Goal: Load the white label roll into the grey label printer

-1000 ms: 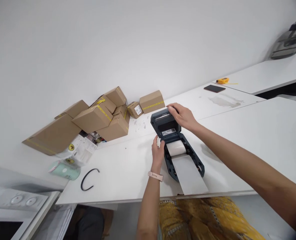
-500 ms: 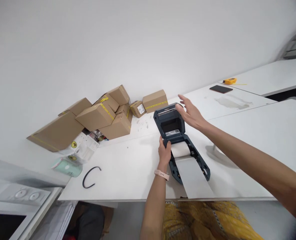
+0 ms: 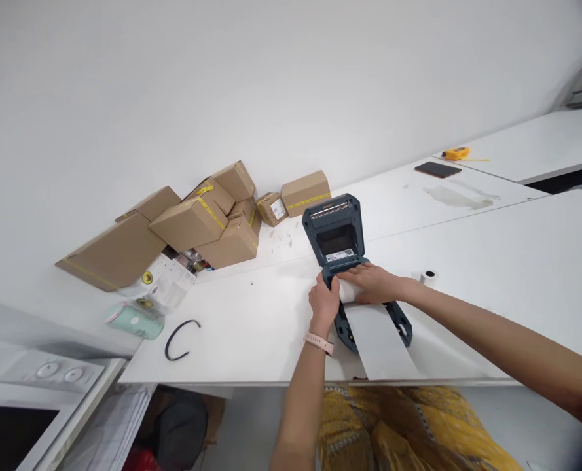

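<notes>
A dark blue label printer [image 3: 337,226] stands on the white table with its lid tipped up. Inside its body sits a white paper roll [image 3: 348,292], from which a wide strip of paper [image 3: 381,340] runs out over the front to the table's edge. My left hand [image 3: 324,302], with a pink band at its wrist, grips the printer's left side by the hinge. Over the roll lies my right hand [image 3: 369,282], fingers behind it and thumb in front. It covers much of the roll.
Cardboard boxes [image 3: 187,222] are heaped by the wall at the left. A black headband [image 3: 169,343] and a mint-green pouch [image 3: 136,320] lie at the table's left. Right of the printer stands a small white roll [image 3: 428,277]; farther back are a phone [image 3: 438,169] and a yellow tape measure [image 3: 455,153].
My right hand has come down from the raised lid onto the paper roll. The left hand keeps its grip on the printer's side. The small white roll is no longer hidden by my forearm.
</notes>
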The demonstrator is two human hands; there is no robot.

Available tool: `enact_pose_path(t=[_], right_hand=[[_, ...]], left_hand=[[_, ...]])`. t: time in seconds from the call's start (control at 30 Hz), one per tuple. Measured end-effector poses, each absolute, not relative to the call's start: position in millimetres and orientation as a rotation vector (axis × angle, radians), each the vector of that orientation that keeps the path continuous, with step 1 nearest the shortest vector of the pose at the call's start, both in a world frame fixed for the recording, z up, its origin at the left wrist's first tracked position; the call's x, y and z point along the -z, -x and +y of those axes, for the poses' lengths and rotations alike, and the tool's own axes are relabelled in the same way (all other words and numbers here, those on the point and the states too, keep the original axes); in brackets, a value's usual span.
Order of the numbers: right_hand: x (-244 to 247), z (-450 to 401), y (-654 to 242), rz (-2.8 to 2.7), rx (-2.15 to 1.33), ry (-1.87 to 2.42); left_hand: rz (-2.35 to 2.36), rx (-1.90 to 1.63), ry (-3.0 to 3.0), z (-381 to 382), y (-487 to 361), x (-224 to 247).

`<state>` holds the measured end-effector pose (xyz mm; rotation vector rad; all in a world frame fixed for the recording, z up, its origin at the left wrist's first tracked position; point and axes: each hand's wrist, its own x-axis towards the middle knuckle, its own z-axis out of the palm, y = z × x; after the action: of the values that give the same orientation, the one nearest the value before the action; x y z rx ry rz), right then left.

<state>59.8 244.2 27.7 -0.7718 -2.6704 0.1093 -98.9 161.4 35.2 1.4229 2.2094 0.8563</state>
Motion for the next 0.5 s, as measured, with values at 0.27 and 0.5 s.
enact_pose_path(t=[0.27, 0.5], right_hand=[[-35.2, 240.6, -42.0, -2.847, -0.218, 0.856], [-53.9, 246.4, -49.0, -2.899, -0.449, 0.817]], left_hand=[[2.202, -0.806, -1.43, 167.2, 109.0, -41.2], [2.187, -0.81, -1.346, 159.0, 103.1, -34.2]])
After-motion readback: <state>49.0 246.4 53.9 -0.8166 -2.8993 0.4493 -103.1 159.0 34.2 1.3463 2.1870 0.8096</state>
